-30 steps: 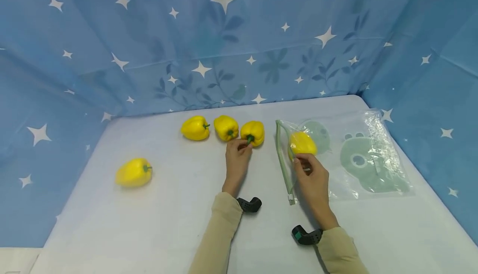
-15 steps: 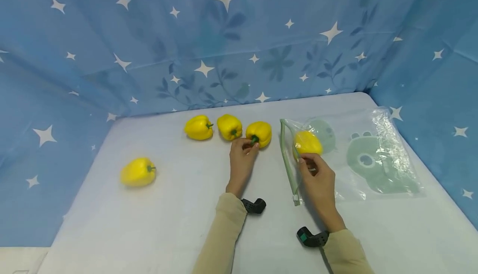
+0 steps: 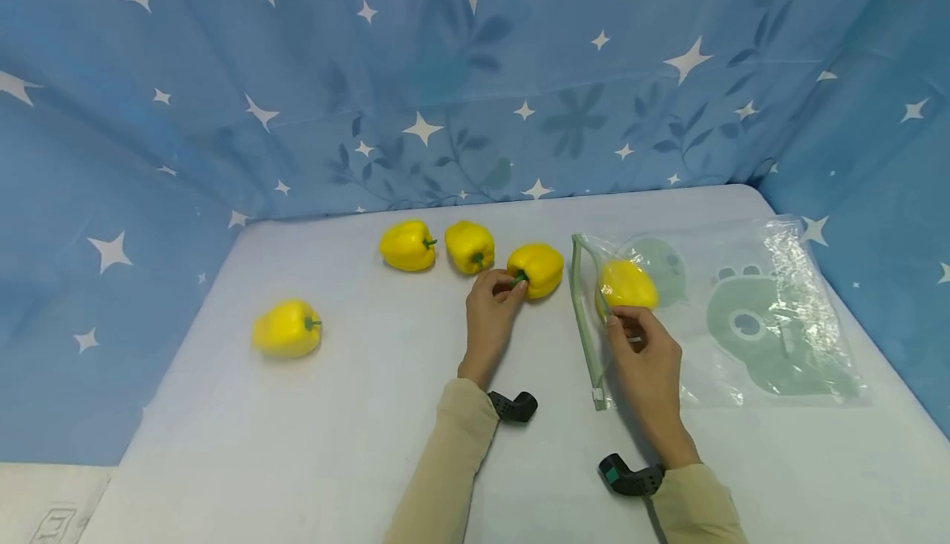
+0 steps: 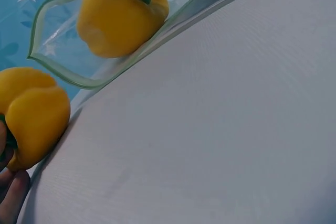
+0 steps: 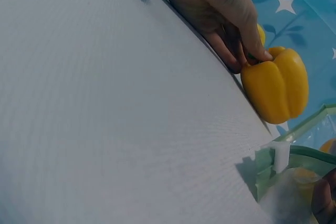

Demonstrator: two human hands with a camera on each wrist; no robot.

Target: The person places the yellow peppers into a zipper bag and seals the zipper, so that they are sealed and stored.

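By its green stem, my left hand pinches a yellow bell pepper, just left of the bag's mouth. A clear zip bag with green animal prints lies flat on the right, its green-edged mouth facing left. The upper edge of that mouth is pinched and lifted by my right hand, so the mouth gapes, as the left wrist view shows. Inside the bag near the mouth sits another yellow bell pepper. Part of it is hidden behind my right fingers in the head view.
Two more yellow peppers, one pepper and another pepper, lie at the back of the white table. A further pepper rests at the left. A blue starry curtain hangs behind and at both sides.
My left hand has moved the pinched pepper rightward, away from the two at the back and closer to the bag's mouth. The right hand still holds the bag's edge. The head view has shifted slightly.
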